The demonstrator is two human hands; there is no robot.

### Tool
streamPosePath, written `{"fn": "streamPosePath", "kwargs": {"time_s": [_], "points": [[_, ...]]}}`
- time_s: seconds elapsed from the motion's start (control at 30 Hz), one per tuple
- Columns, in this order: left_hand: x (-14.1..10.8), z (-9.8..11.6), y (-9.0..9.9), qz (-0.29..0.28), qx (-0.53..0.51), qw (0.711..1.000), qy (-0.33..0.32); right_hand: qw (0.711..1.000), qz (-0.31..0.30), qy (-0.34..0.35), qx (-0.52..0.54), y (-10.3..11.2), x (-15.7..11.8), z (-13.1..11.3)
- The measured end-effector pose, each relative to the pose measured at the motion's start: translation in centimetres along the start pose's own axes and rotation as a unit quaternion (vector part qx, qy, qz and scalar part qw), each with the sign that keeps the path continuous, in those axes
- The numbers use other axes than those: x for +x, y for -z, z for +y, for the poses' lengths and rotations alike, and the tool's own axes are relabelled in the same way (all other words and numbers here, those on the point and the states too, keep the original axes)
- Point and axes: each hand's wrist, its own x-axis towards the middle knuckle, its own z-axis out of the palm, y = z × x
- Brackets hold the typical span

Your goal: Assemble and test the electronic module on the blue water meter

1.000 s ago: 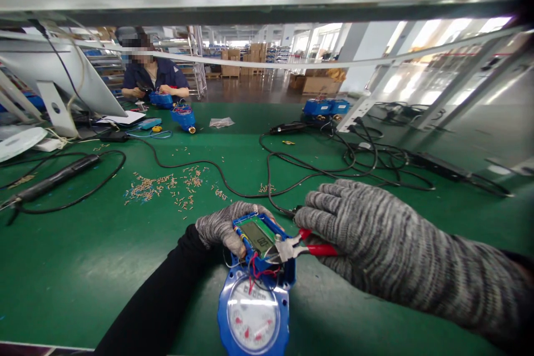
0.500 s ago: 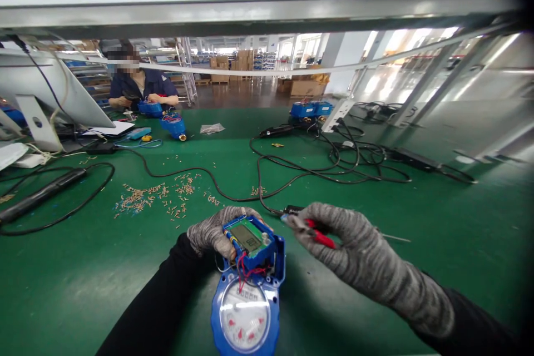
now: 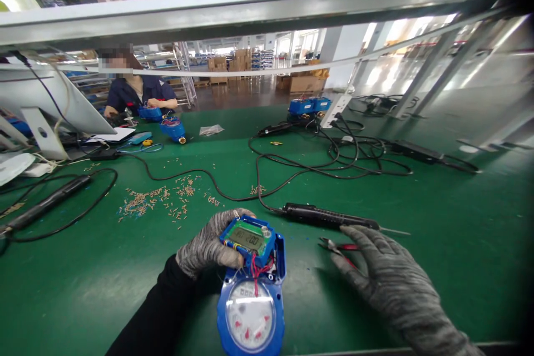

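A blue water meter (image 3: 250,317) with a white dial lies on the green bench (image 3: 83,278) in front of me. My left hand (image 3: 208,247), in a grey knit glove, grips the blue circuit module with a green display (image 3: 247,238) at the meter's top; red wires run from it into the meter. My right hand (image 3: 387,278), also gloved, rests on the bench with fingers spread. Its fingertips touch red-handled pliers (image 3: 334,246) lying flat on the mat. A black pen-shaped corded tool (image 3: 325,215) lies just behind the pliers.
Small brass parts (image 3: 158,200) are scattered at left centre. Black cables (image 3: 334,161) loop across the middle. Two blue meters (image 3: 308,105) stand at the back. A seated person (image 3: 137,94) works at far left beside a monitor (image 3: 41,100). A steel shelf beam (image 3: 250,5) hangs overhead.
My right hand drew the pliers away from the module, lowered them to the bench on the right and opened over them. The left hand kept its hold on the module.
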Motion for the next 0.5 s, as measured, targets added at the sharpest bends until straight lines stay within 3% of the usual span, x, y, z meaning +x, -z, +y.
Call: {"fn": "streamPosePath", "kwargs": {"time_s": [0.1, 0.2, 0.3, 0.4, 0.5], "points": [[-0.8, 0.1, -2.2, 0.063, -0.020, 0.998, -0.003, 0.982, 0.109, 0.039, 0.146, 3.2, 0.2, -4.7], [-1.2, 0.0, -3.8, 0.104, -0.030, 0.994, -0.007, 0.970, 0.134, 0.109, 0.169, 5.7, 1.0, -10.0], [-1.4, -0.3, -4.4, 0.141, -0.018, 0.989, -0.034, 0.960, 0.186, 0.081, 0.191, 6.2, 2.4, -13.2], [-1.7, -0.3, -4.2, 0.168, -0.001, 0.984, -0.053, 0.944, 0.168, 0.043, 0.281, 5.9, 3.8, -13.7], [-2.1, -0.3, -4.0, 0.157, -0.001, 0.986, -0.054, 0.912, 0.070, -0.032, 0.403, 6.0, 5.0, -12.8]]}}
